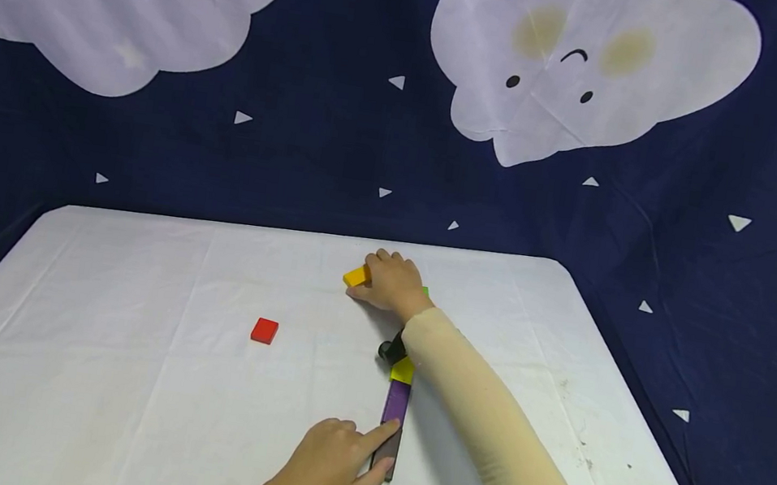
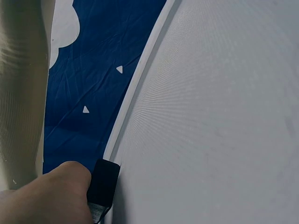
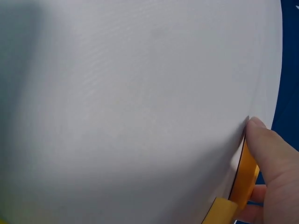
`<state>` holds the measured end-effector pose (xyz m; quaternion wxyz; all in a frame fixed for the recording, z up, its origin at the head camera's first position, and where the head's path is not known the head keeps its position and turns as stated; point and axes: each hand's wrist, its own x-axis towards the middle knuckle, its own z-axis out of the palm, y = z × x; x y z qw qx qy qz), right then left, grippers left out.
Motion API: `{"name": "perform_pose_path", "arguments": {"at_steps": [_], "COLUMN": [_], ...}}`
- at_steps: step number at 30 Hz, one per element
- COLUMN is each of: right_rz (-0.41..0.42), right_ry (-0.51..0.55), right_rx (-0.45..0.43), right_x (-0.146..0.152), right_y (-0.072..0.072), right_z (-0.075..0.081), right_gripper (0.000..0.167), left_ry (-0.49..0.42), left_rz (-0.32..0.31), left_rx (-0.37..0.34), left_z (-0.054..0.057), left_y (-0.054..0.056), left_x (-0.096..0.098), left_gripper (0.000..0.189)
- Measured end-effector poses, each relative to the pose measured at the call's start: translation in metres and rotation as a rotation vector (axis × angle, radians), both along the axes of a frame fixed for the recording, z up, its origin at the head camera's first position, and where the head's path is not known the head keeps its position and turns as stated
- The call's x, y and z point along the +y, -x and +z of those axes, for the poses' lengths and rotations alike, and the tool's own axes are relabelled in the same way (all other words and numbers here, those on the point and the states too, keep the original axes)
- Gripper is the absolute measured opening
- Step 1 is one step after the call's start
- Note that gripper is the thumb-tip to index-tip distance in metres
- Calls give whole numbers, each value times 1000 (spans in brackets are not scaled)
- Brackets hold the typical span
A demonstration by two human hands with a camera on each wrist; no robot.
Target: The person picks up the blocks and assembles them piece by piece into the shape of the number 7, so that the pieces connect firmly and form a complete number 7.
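Note:
At the far side of the table, my right hand (image 1: 394, 284) grips an orange-yellow block (image 1: 358, 275), thumb on one side and fingers on the other. In the right wrist view the same orange block (image 3: 245, 175) meets a yellow block (image 3: 219, 212). A row of blocks runs toward me: a black piece (image 1: 392, 349), a yellow block (image 1: 403, 371), a purple block (image 1: 396, 402) and a dark grey block (image 1: 387, 449). My left hand (image 1: 330, 460) rests its extended index finger and thumb on the dark grey block. A green piece (image 1: 426, 290) peeks out behind the right hand.
A red square block (image 1: 264, 331) lies apart, left of the row. White cloth covers the table (image 1: 85, 366); a navy curtain with clouds (image 1: 327, 152) hangs behind and at the sides. My right forearm (image 1: 503, 438) crosses over the right of the row and hides part of it.

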<state>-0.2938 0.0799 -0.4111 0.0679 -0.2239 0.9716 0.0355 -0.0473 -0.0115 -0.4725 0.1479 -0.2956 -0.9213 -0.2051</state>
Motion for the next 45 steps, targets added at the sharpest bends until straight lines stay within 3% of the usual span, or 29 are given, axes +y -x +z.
{"name": "perform_pose_path", "arguments": {"at_steps": [15, 28, 37, 45], "right_rz": [-45, 13, 67, 66], "right_ry": [52, 55, 27, 33], "right_rx": [-35, -1, 26, 2], "right_x": [12, 14, 11, 12], "right_y": [3, 6, 6, 5], "right_z": [-1, -4, -2, -1], "right_gripper": [66, 64, 40, 30], "left_ry": [-6, 8, -11, -13], "left_rz": [9, 19, 18, 8], "left_rx": [20, 2, 34, 41], "left_z": [0, -2, -3, -3], "left_y": [0, 1, 0, 0], "left_x": [0, 0, 0, 0], "left_gripper": [39, 39, 39, 38]}}
